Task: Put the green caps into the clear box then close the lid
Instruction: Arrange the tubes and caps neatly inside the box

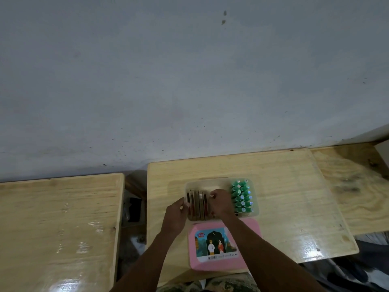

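The green caps already stand in two rows at the right end of the clear box, just right of the right hand, whose fingers curl over flat dark cases. The left hand meets the leftmost case, its grip unclear. The pink lid lies crosswise, bodyward of both hands.

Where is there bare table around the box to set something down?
Widest: bare table right of the clear box and pink lid. A strip lies between the box's far rim and the wall, a narrower one left of the left hand. Inside is crowded: green caps right, the right hand on dark flat pieces left.
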